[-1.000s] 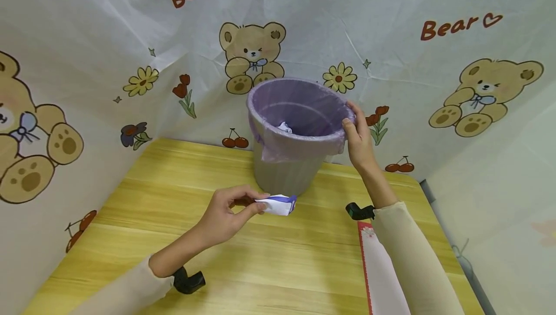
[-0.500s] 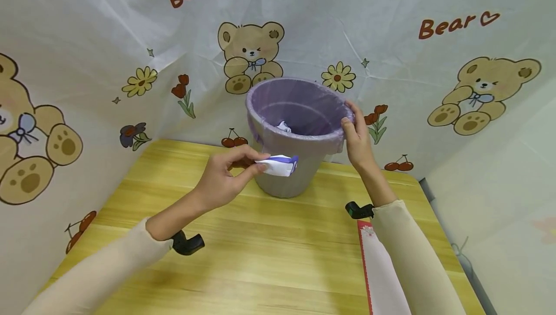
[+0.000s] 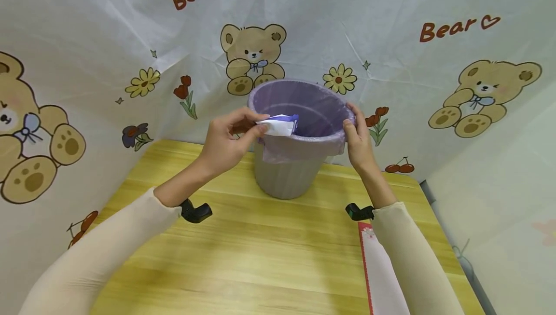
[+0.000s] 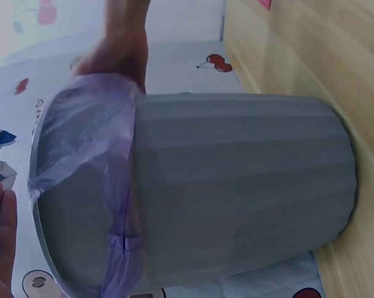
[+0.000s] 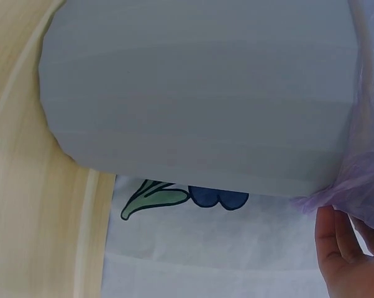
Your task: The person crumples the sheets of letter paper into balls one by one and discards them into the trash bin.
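A grey trash bin [image 3: 286, 175] stands on the wooden table, lined with a thin purple bag [image 3: 299, 148] folded over its rim. My left hand [image 3: 223, 143] pinches a crumpled white and purple wrapper [image 3: 280, 127] between thumb and fingers. In the head view the wrapper overlaps the bin's near left rim; the left wrist view shows the wrapper [image 4: 2, 162] at the left edge, beyond the mouth of the bin. At the bin's right side, my right hand [image 3: 359, 141] grips the rim through the bag. The inside bottom of the bin is hidden.
A pink mat with a red edge [image 3: 382, 271] lies under the right forearm on the table [image 3: 243, 257]. Behind the bin hangs a white cloth [image 3: 304, 11] printed with bears and flowers. A black wrist camera [image 3: 195, 211] sticks out from the left sleeve.
My left hand has risen from in front of the bin to its rim, carrying the wrapper up with it. The right hand and the bin have stayed in place.
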`<state>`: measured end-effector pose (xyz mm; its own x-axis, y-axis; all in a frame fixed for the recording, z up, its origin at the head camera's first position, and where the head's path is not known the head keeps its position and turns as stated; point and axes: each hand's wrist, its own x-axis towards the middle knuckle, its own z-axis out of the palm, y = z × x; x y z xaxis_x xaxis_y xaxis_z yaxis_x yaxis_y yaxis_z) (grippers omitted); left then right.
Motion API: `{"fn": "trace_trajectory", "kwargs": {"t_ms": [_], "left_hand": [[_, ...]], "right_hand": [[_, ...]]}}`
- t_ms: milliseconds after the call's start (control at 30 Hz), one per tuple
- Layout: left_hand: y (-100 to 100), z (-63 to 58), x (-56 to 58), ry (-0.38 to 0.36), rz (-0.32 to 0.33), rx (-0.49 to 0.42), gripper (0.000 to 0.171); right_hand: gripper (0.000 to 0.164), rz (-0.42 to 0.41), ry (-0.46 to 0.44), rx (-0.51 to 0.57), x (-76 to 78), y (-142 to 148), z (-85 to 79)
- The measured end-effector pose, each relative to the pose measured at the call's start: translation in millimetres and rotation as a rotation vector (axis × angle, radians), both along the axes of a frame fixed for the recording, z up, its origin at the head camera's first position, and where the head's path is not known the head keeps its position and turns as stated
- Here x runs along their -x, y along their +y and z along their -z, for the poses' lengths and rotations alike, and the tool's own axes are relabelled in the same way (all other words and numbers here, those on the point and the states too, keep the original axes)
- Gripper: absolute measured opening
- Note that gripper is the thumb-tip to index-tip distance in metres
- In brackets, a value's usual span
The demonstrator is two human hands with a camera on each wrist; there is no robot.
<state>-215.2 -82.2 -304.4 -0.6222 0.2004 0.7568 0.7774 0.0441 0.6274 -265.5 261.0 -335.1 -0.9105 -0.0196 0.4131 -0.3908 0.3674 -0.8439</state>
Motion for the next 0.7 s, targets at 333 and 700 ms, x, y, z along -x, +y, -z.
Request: {"fn": "trace_trajectory", "kwargs": {"t_ms": [333,700], "left_hand": [[-4,-10.3,31.6,-0.031,-0.1,0.015,0.012],[-3,-28.1,63.9,-0.069,-0.17,0.176,0.012]], "right_hand": [[0.059,-0.008,0.022,0.023,1.1,-1,0.7],[0.061,-0.015,0.024,0.033,1.3,-1,2.5]]}}
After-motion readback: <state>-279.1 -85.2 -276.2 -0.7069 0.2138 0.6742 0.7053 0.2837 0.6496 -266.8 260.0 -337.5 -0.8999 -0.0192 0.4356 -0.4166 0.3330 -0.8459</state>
